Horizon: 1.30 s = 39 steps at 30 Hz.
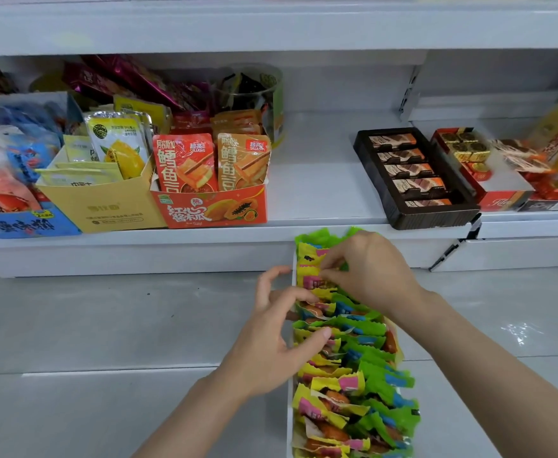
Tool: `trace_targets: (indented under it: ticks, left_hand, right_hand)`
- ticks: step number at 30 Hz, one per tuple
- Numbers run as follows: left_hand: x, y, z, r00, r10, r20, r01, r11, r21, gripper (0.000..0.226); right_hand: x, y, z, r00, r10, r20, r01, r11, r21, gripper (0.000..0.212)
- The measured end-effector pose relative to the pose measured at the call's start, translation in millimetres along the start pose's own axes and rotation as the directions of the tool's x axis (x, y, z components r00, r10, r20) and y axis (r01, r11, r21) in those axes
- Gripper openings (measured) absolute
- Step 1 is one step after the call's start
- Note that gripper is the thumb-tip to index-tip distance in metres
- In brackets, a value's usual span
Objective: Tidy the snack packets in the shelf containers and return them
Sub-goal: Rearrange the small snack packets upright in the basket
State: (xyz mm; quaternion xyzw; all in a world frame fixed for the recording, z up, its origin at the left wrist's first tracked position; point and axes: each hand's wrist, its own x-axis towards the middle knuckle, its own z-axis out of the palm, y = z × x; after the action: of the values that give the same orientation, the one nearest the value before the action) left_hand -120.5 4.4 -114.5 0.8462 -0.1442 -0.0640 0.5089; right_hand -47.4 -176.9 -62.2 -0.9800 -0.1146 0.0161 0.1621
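One long white container (293, 325) of snack packets (353, 365), too many and too overlapped to count, reaches from below the shelf (314, 180) edge toward the viewer. The packets are green, yellow, pink and blue; their print is unreadable. The right hand (366, 272) pinches a yellow packet near the far end; the left hand (277, 342) has its fingers curled round packets at the container's left edge. On the shelf, two orange pouches (209, 160) marked "QILIANG" stand in a red papaya box (209, 209), beside one yellow carton (102, 206). One brown tray (413, 176) shows five chocolate bars.
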Motion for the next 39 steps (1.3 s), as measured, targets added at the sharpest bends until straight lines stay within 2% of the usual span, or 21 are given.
trace_targets:
  ticks: [5,7,9,13,15,18,21,24,28,30,33,35,37,39]
  left_hand:
    - [4.7,-1.5,-3.3,0.999,0.037,0.009,-0.037,0.999,-0.011,0.031]
    - [6.5,0.0,-3.8,0.999,0.040,0.002,-0.040,0.999,-0.020,0.032]
    - [7.7,1.0,-4.8,0.999,0.043,0.007,-0.043,0.999,-0.016,0.031]
    - [8.7,-0.7,-6.1,0.999,0.053,-0.010,-0.052,0.996,0.069,0.031]
    - [9.5,-0.5,-5.8,0.998,0.067,-0.016,-0.065,0.994,0.085,0.030]
    - [11.5,1.1,-6.6,0.998,0.043,0.045,-0.046,0.998,0.045,0.030]
    - [12.2,-0.4,-7.9,0.997,0.016,0.078,-0.021,0.998,0.059,0.043]
    - [10.8,-1.2,-7.2,0.996,-0.059,0.062,0.057,0.998,0.024,0.058]
    - [10.7,1.9,-5.8,0.991,-0.127,0.031,0.128,0.991,-0.026,0.062]
    - [11.6,4.5,-6.9,0.986,-0.165,0.020,0.166,0.984,-0.066,0.070]
    - [12.0,11.3,-10.0,0.968,-0.249,0.034,0.250,0.947,-0.202,0.087]
    - [10.3,19.8,-12.6,0.960,-0.281,0.004,0.266,0.903,-0.338,0.082]
    - [6.7,26.8,-16.4,0.966,-0.249,-0.062,0.196,0.873,-0.447,0.071]
    - [2.1,35.4,-20.4,0.975,-0.217,-0.047,0.155,0.819,-0.552,0.058]
  right_hand:
    - [1.9,-7.6,-0.2,0.997,-0.033,0.072,0.033,0.999,0.004,0.016]
    - [4.7,-4.1,-6.0,0.998,-0.029,0.052,0.024,0.995,0.093,0.014]
    - [8.9,6.4,-12.6,0.999,-0.027,-0.025,0.032,0.981,0.192,0.016]
    - [12.5,10.2,-10.2,0.993,-0.115,-0.012,0.116,0.982,0.148,0.029]
    - [13.3,5.2,-2.7,0.991,-0.137,0.012,0.135,0.985,0.105,0.028]
    - [11.8,3.3,5.0,0.995,-0.102,-0.012,0.102,0.993,0.063,0.021]
    - [5.7,4.1,1.4,0.992,-0.110,-0.058,0.111,0.994,0.012,0.015]
    - [-1.7,6.1,-14.9,0.980,-0.163,-0.116,0.181,0.968,0.171,0.011]
    - [-10.5,6.0,-52.1,0.991,-0.038,-0.131,0.082,0.934,0.349,0.021]
    - [-13.4,3.4,-76.1,0.984,0.028,-0.178,0.059,0.882,0.467,0.019]
    - [-20.2,-3.1,-115.7,0.964,0.059,-0.261,0.132,0.744,0.655,0.015]
    - [-24.4,-6.1,-131.3,0.962,0.051,-0.268,0.168,0.664,0.729,0.019]
    - [-27.7,-7.2,-132.3,0.971,0.065,-0.230,0.150,0.585,0.797,0.021]
    - [-27.5,-6.1,-123.7,0.977,0.107,-0.184,0.105,0.510,0.854,0.018]
